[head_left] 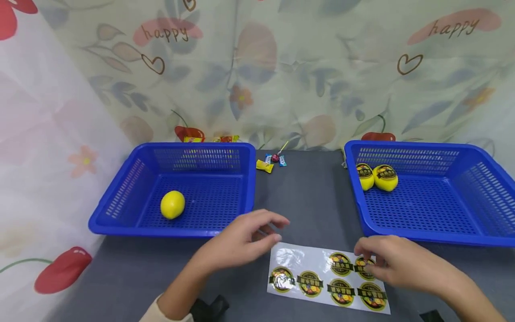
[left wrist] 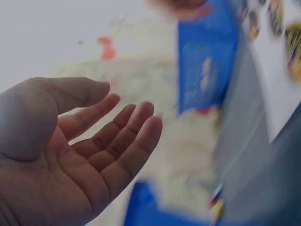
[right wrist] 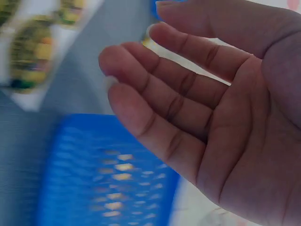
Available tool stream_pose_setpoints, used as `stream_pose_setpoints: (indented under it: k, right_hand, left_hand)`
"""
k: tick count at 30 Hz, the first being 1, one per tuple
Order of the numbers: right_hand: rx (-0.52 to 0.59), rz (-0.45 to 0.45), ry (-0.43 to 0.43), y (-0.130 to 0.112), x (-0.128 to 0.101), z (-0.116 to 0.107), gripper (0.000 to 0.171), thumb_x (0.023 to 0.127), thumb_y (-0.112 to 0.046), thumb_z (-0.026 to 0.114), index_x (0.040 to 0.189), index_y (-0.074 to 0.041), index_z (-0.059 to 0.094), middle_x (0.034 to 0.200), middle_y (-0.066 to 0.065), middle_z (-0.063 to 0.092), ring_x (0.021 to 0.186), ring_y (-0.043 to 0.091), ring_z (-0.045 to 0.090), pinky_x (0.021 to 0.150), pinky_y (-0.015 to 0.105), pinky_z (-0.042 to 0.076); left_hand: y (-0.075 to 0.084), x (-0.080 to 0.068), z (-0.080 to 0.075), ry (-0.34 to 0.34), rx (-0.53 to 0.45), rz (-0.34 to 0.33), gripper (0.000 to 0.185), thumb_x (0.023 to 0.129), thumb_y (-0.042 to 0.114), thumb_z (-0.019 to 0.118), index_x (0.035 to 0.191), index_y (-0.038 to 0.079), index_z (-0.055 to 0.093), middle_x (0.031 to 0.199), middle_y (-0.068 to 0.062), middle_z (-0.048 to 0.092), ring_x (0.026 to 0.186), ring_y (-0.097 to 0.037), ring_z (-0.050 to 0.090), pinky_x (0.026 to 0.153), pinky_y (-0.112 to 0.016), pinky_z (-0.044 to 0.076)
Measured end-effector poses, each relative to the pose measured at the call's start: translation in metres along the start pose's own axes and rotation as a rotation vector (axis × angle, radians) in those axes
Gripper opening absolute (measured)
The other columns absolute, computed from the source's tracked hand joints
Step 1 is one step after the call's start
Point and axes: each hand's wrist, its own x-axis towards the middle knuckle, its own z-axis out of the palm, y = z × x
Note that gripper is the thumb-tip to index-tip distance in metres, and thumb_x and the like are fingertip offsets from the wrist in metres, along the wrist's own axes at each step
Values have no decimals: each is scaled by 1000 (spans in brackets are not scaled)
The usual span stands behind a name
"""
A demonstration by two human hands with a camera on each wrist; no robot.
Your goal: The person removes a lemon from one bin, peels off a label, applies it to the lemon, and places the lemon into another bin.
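Glossy and white, a sticker sheet (head_left: 327,277) of round dark-and-yellow labels lies on the grey table (head_left: 310,201) at the near edge, between two perforated blue plastic baskets. Over its upper right corner hangs the right hand (head_left: 396,264), over its upper left corner the left hand (head_left: 245,239), both empty with fingers loosely spread. A bare lemon (head_left: 172,204) sits in the left basket (head_left: 177,190), two labelled lemons (head_left: 377,177) in the right basket (head_left: 432,192), which is cut off at the frame edge; both wrist views are blurred.

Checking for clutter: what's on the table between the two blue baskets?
In the head view, only bare grey table between the left basket and right basket; candies lie farther back.
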Motion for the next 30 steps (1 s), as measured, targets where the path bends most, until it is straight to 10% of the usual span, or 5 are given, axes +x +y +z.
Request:
stream_pose_setpoints:
  k: [7, 14, 21, 30]
  right_hand:
    - [-5, 99, 19, 27, -25, 33, 25, 81, -17, 83, 100, -16, 66, 81, -16, 50, 63, -2, 43, 53, 25, 39]
    - [26, 179, 44, 34, -33, 51, 32, 79, -28, 85, 102, -17, 66, 80, -12, 47, 63, -1, 42, 54, 24, 36]
    - [16, 202, 70, 36, -30, 58, 38, 76, -37, 87, 97, -21, 59, 75, -11, 43, 62, 0, 38, 54, 25, 32]
    - [86, 254, 9, 39, -23, 58, 43, 74, -36, 88, 95, -19, 55, 74, -6, 44, 63, 4, 39, 54, 27, 31]
  left_hand:
    - [-13, -35, -71, 252, 314, -131, 36, 97, 11, 66, 133, 8, 61, 128, -5, 63, 114, -21, 60, 95, -44, 51]
    - [-55, -64, -129, 183, 562, -503, 52, 94, 17, 68, 142, 3, 53, 143, -26, 47, 130, -46, 42, 104, -67, 34]
    - [-87, -66, -145, 2, 544, -674, 64, 90, 20, 75, 145, 0, 49, 145, -32, 40, 126, -48, 42, 101, -68, 36]
    - [-97, -58, -143, -1, 573, -697, 67, 83, 16, 82, 141, 1, 53, 138, -32, 45, 117, -46, 47, 98, -66, 40]
